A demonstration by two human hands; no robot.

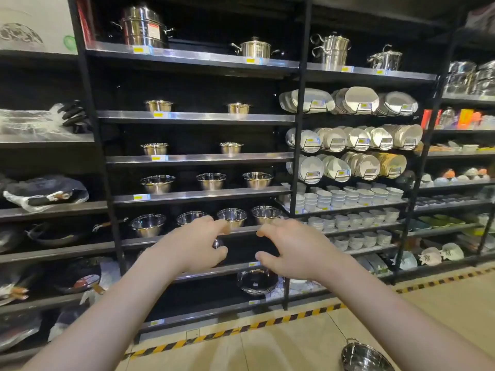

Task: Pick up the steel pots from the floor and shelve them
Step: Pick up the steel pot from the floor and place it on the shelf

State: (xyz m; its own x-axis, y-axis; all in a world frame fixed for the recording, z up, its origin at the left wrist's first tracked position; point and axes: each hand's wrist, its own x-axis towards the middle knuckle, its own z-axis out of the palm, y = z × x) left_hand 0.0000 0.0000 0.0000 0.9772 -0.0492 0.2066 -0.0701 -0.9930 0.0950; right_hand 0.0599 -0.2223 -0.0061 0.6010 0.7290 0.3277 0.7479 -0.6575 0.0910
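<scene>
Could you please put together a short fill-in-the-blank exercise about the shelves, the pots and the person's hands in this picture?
1. The steel pot with a wire handle at the bottom right stands on the ____.
2. The shelf row of shiny steel bowls just above the hands holds ____ bowls.
3. The left hand and the right hand, both bare, are held out towards the black metal ____ unit.
4. The black stripes of the floor tape alternate with ____.

Missing words: floor; four; shelf; yellow

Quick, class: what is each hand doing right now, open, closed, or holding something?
Left hand: curled in front of the shelf; whether it holds anything cannot be told.
Right hand: open, fingers curved, holding nothing.
</scene>
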